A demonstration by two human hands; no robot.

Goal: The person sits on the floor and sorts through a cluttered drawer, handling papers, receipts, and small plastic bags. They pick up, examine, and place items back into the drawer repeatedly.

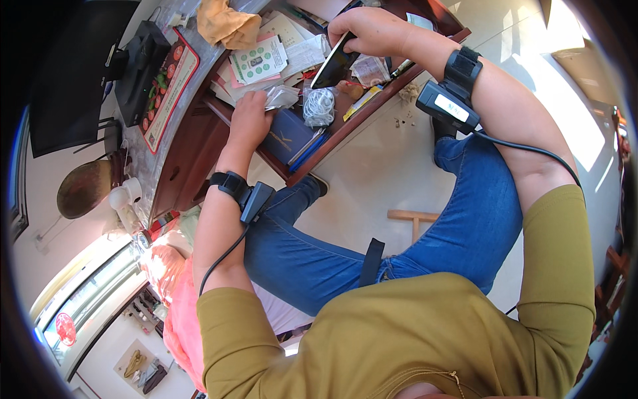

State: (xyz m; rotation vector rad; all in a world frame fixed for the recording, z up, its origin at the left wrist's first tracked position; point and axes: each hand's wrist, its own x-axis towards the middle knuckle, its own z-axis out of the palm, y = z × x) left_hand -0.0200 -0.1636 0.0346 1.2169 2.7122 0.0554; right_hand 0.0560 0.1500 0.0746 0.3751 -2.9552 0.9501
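Note:
A smartphone (pixel 333 64) with a dark screen and pale edge is tilted over the open wooden drawer (pixel 344 127), pinched by my right hand (pixel 371 31). My left hand (pixel 253 115) grips a crumpled clear plastic packet (pixel 283 97) at the drawer's near left side. Below that packet lies a dark blue booklet or box (pixel 288 133), with blue pens (pixel 309 152) beside it. White earphones (pixel 319 105) in a clear bag rest in the middle. Papers and a printed card (pixel 259 61) fill the far left. Banknotes (pixel 370 70) and a yellow packet (pixel 362 103) lie on the right.
On the desktop (pixel 172 112) sit a tan cloth (pixel 227 25), a red-edged printed mat (pixel 169 92) and a black monitor (pixel 82 70) on its stand. My legs in jeans (pixel 478 199) flank the drawer. A wooden stool part (pixel 412 216) shows below on the tiled floor.

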